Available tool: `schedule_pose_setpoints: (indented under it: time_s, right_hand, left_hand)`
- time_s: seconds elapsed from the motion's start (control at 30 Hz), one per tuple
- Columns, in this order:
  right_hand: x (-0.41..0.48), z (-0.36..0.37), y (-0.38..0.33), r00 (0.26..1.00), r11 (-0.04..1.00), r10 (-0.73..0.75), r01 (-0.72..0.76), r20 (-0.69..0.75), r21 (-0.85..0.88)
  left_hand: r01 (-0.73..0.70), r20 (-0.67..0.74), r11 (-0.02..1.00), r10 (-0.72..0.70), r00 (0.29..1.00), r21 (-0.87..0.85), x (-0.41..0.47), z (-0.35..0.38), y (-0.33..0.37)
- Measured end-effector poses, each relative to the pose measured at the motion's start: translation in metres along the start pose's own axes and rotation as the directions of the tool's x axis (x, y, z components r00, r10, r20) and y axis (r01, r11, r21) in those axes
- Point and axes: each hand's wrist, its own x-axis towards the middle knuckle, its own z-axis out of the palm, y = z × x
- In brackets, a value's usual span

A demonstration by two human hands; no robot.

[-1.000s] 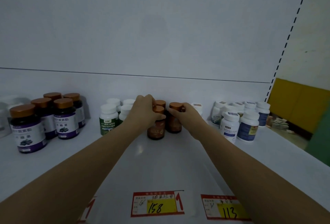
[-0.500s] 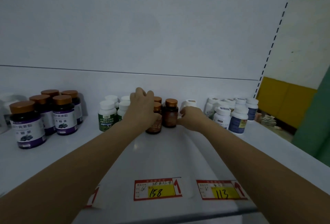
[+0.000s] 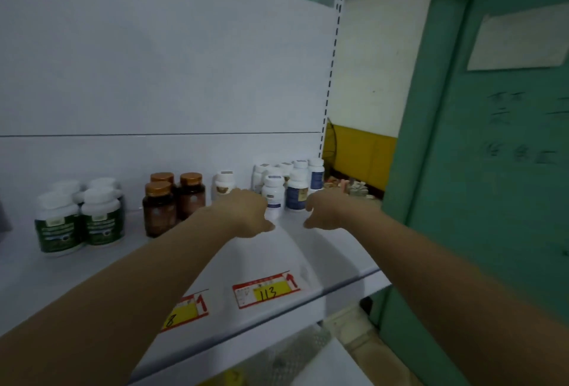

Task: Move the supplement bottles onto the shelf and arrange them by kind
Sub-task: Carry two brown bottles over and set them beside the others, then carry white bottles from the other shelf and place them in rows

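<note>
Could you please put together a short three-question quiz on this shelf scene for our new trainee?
1. How many amber bottles with copper caps stand on the shelf?
2. True or false: the fully visible price tag reads 113.
3. Which bottles stand nearest the left hand and right hand? A: green-labelled white bottles; B: amber bottles; C: blue-labelled white bottles.
Key: 1. Three. 2. True. 3. C.

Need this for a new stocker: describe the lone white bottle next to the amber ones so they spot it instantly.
Look at the white shelf with the 113 price tag on its front edge. Near the back panel, the lone bottle stands between the amber bottles and the blue-labelled white bottles. It alone pairs a white body with a brown label.
</note>
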Motion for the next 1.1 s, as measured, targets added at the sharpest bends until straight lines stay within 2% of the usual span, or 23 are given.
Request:
schedule_pose_setpoints:
  time_s: [0.13, 0.3, 0.4, 0.47, 0.6, 0.7, 0.8, 0.93, 1.0, 1.1]
  right_hand:
    - [-0.011, 0.001, 0.047, 0.997, 0.997, 0.077, -0.077, -0.004, 0.026]
    - [-0.001, 0.005, 0.096, 0.996, 0.995, 0.081, -0.079, -0.030, 0.062]
    - [0.020, 0.008, 0.125, 0.998, 0.998, 0.052, -0.051, -0.023, 0.047]
    - [0.041, 0.009, 0.142, 0.999, 0.999, 0.036, -0.035, -0.016, 0.030]
    - [0.088, 0.011, 0.170, 0.999, 0.999, -0.043, 0.043, -0.010, 0.019]
    - [0.124, 0.013, 0.179, 0.995, 0.994, -0.104, 0.104, -0.014, 0.044]
    - [0.163, 0.016, 0.184, 0.989, 0.959, -0.137, 0.148, -0.062, 0.241]
    - [0.206, 0.022, 0.172, 0.974, 0.836, -0.194, 0.227, -0.118, 0.500]
    - [0.218, 0.027, 0.160, 0.964, 0.750, -0.208, 0.267, -0.167, 0.605]
    - [0.230, 0.033, 0.152, 0.958, 0.607, -0.128, 0.281, -0.257, 0.743]
  left_hand:
    - [-0.078, -0.038, 0.994, 0.075, 0.996, -0.070, 0.022, 0.007, 0.037]
    - [-0.081, -0.190, 0.997, 0.079, 0.979, -0.005, 0.059, 0.011, 0.080]
    - [0.025, -0.274, 0.995, 0.002, 0.962, 0.094, 0.090, 0.009, 0.099]
    - [0.145, -0.308, 0.982, -0.101, 0.946, 0.122, 0.110, 0.008, 0.106]
    - [0.386, -0.294, 0.908, -0.329, 0.897, 0.162, 0.146, 0.012, 0.111]
    - [0.478, -0.298, 0.863, -0.419, 0.858, 0.162, 0.165, 0.018, 0.110]
    - [0.516, -0.320, 0.837, -0.445, 0.836, 0.184, 0.179, 0.025, 0.110]
    - [0.520, -0.350, 0.838, -0.442, 0.826, 0.166, 0.192, 0.029, 0.108]
    - [0.492, -0.335, 0.866, -0.441, 0.833, 0.082, 0.195, 0.031, 0.106]
    - [0.463, -0.335, 0.884, -0.457, 0.824, -0.067, 0.198, 0.036, 0.105]
